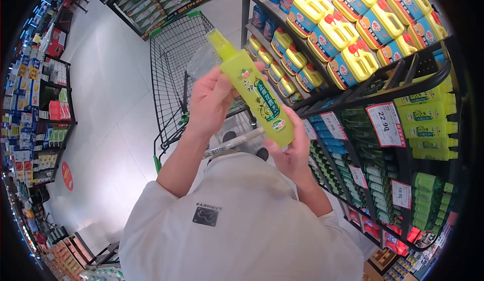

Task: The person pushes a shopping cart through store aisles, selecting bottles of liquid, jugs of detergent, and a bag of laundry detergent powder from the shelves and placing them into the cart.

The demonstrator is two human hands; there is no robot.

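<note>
A yellow-green spray bottle [259,92] with a green label is held up in front of my chest, tilted with its capped top toward the upper left. Around its upper part, just under the cap, my left hand [214,97] is closed, thumb on the front edge. My right hand [292,150] grips the bottom end, its thumb below the base and its fingers partly hidden behind the bottle. Beyond the bottle stands a shopping cart [169,74] of dark wire with green corners. Something clear and plastic [201,59] shows in it behind the bottle's cap.
On the right, a shelf rack holds yellow jugs [353,64], similar green bottles [428,122] and price tags [385,124]. Its black rail [403,87] juts out near my right arm. Stocked shelves [40,104] line the left, across a pale tiled floor [111,99].
</note>
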